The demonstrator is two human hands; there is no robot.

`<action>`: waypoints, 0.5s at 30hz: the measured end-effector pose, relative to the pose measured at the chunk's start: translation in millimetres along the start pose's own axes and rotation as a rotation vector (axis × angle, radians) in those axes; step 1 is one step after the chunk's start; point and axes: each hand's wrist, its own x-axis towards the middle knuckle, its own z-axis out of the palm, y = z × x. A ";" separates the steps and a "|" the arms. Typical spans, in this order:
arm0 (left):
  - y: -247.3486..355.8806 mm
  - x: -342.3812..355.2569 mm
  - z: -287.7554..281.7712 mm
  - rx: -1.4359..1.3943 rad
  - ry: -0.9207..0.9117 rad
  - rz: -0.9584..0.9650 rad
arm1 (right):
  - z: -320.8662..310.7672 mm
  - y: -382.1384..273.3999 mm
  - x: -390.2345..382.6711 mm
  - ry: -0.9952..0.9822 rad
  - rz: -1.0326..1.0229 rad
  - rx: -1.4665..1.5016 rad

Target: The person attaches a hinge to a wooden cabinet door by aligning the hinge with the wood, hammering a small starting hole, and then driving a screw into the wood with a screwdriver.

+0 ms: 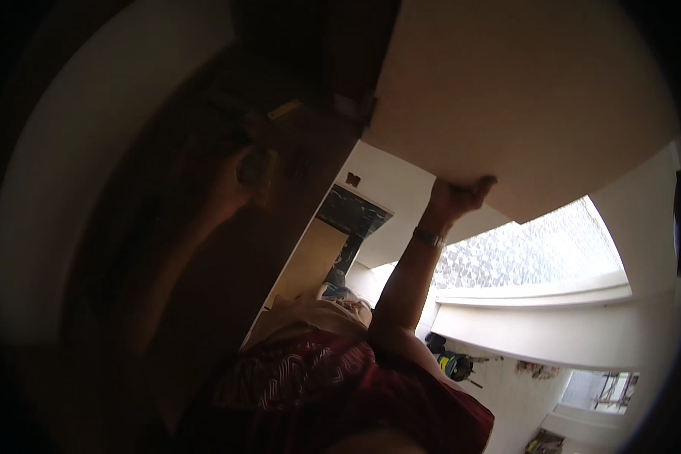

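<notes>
In the dim cupboard [227,250] on the left, my left hand [233,180] is raised and closed around a small dark and yellow object [268,170]. Its exact kind is lost in the shadow. A short yellow strip [284,111] shows just above that hand; whether the two are joined I cannot tell. On the right, my right hand [458,199] grips the lower edge of a large pale cupboard door [522,98], the thumb lying on its face. The door stands swung open, and a dark hinge [371,107] shows at its left edge. My right wrist carries a metal-banded watch [429,238].
A bright frosted window [530,250] lies behind the door's lower corner. Farther back are a doorway with dark marbled trim [356,210], a dark green-and-yellow item [455,366] by the wall, and a smaller window [601,390]. The cupboard's pale edge [310,227] runs between my arms.
</notes>
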 end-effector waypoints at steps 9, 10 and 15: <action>48.2 10.7 -12.1 0.468 0.056 0.272 | 29.6 0.4 -4.0 0.091 -0.015 -0.142; 49.8 11.4 -12.4 0.466 0.060 0.270 | 32.0 -1.6 -7.3 0.086 0.016 -0.112; 59.4 19.8 -14.1 0.468 0.067 0.267 | 30.4 -0.4 -1.9 0.088 0.014 -0.075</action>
